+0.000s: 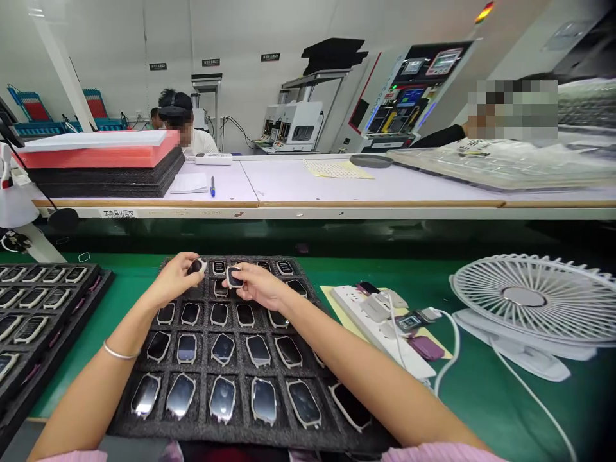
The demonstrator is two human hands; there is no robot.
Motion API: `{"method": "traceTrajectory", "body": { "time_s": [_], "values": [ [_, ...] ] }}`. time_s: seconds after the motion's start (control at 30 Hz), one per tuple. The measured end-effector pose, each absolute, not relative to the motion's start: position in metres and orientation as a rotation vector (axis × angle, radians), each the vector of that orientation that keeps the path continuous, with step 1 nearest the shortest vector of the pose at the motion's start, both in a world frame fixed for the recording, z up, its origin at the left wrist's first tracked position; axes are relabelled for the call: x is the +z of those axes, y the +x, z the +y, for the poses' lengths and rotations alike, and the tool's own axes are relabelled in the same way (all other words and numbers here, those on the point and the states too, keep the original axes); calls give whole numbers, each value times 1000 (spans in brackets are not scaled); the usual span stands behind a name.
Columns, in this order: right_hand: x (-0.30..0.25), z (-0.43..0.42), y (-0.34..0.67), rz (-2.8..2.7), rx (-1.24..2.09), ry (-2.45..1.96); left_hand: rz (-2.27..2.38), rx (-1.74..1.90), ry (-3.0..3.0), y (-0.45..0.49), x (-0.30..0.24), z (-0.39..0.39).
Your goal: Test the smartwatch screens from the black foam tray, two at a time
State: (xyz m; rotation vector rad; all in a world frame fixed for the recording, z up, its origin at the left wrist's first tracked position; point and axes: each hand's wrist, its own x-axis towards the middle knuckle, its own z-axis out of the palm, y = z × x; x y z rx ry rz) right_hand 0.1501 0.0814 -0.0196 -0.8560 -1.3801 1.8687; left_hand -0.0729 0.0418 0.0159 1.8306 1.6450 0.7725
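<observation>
A black foam tray with rows of smartwatch bodies lies in front of me on the green mat. My left hand pinches one smartwatch between thumb and fingers above the tray's far left part. Beside it, my right hand grips another smartwatch by its edge, over the far middle compartments. The two held watches are apart from each other. Nearer to me, several watches sit face up in their compartments, such as a watch in the closest row. My right forearm covers part of the tray's right side.
Another foam tray of watches stands at the left. On the right are a white power strip with chargers, a purple case and a white fan with its cable. A raised shelf runs across the back; people sit beyond it.
</observation>
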Motion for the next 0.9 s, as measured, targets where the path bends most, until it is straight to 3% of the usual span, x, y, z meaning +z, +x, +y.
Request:
{"method": "traceTrajectory", "body": {
  "time_s": [0.1,0.2,0.5,0.9],
  "values": [
    [-20,82,158,-1210,1910,-785,1322,1037,1682,-42,15,45],
    [-20,80,161,-1074,1943,-696,1363,1150,1684,-24,4,49],
    [-25,65,167,-1042,2045,-531,1508,1148,1729,-21,-10,32],
    [-23,42,178,-1129,2158,-407,1352,1250,1415,-6,-4,10]
  ]
}}
